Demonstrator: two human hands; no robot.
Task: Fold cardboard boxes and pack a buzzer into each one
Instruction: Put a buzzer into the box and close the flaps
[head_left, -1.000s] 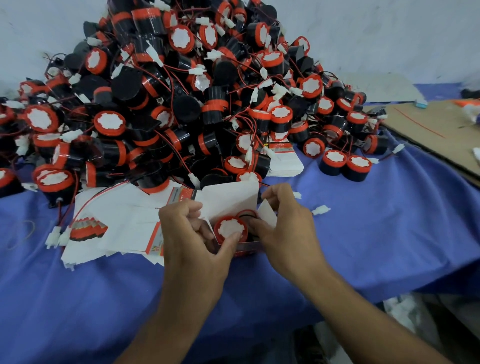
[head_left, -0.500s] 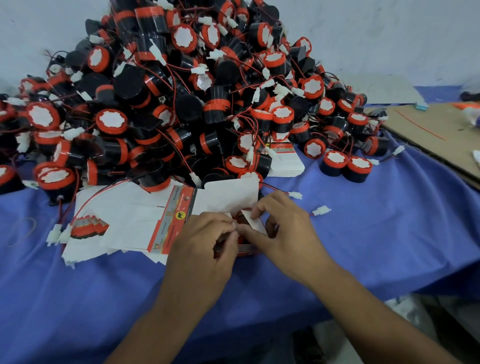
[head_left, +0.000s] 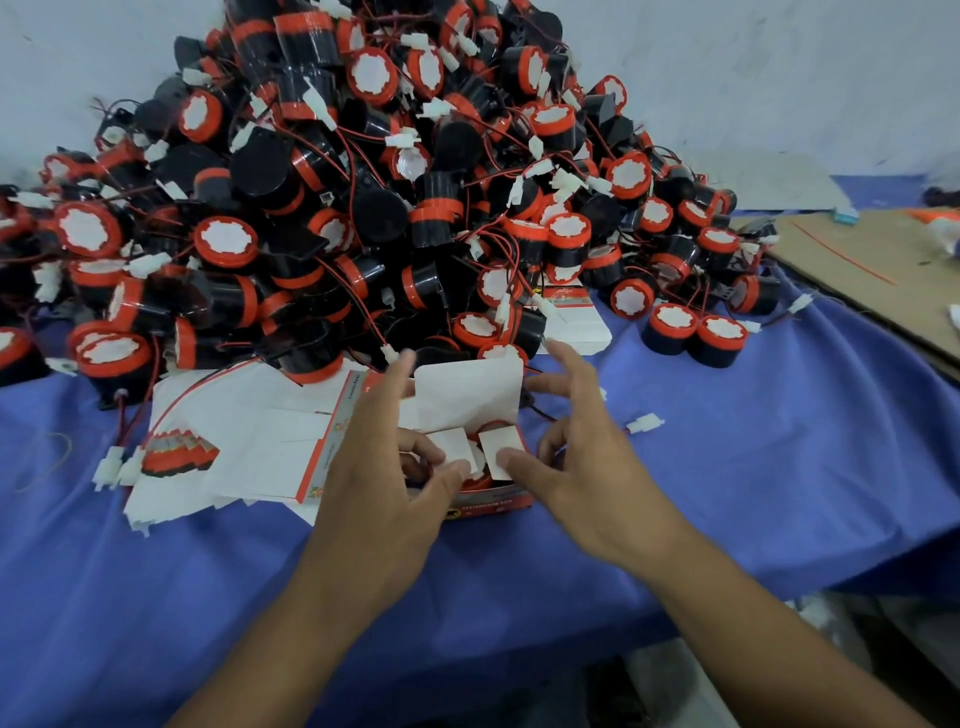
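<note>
A small red and white cardboard box (head_left: 488, 501) stands on the blue cloth near the table's front, its white lid flap (head_left: 467, 395) upright. A red-capped buzzer (head_left: 474, 480) sits inside, mostly covered by two side flaps folded inward. My left hand (head_left: 374, 467) is at the box's left; its thumb presses the left flap (head_left: 451, 446) and its index finger reaches up beside the lid. At the box's right, my right hand (head_left: 576, 457) presses the right flap (head_left: 500, 452) with its thumb, the other fingers spread.
A big pile of black and red buzzers (head_left: 337, 208) with red wires fills the back of the table. Flat unfolded boxes (head_left: 234, 447) lie left of my hands, more (head_left: 576, 327) behind. A brown cardboard sheet (head_left: 883, 260) lies at the right. The table's edge (head_left: 727, 597) is close.
The buzzer was exposed in the open box, then both hands closed over it. Now the two side flaps lie folded over it and my fingers have spread apart.
</note>
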